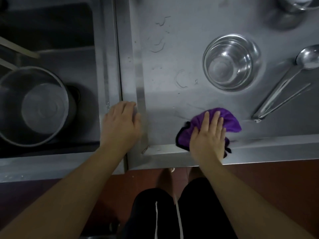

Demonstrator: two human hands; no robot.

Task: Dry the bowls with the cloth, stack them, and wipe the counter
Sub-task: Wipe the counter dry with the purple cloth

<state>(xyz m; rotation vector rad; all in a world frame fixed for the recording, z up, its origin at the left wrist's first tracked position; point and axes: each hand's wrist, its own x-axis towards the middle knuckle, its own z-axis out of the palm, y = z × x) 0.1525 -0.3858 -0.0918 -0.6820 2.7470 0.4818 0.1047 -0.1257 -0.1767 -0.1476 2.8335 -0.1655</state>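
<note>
Pressing flat, fingers spread, right hand (208, 135) on one purple cloth (229, 119), lower centre of counter (172, 49). Left hand (120, 121), open, rests at frame centre-left. One bowl stack (230, 62) centre-right; one ladle (283, 80) right; one pot (34, 106) left.

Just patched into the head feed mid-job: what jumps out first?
The purple cloth stands out against the grey steel, pressed flat under the right hand at the counter's near edge. Behind it sits a stack of steel bowls, with a ladle lying to its right. The left hand rests on the ledge beside the sink, which holds a large pot.
</note>
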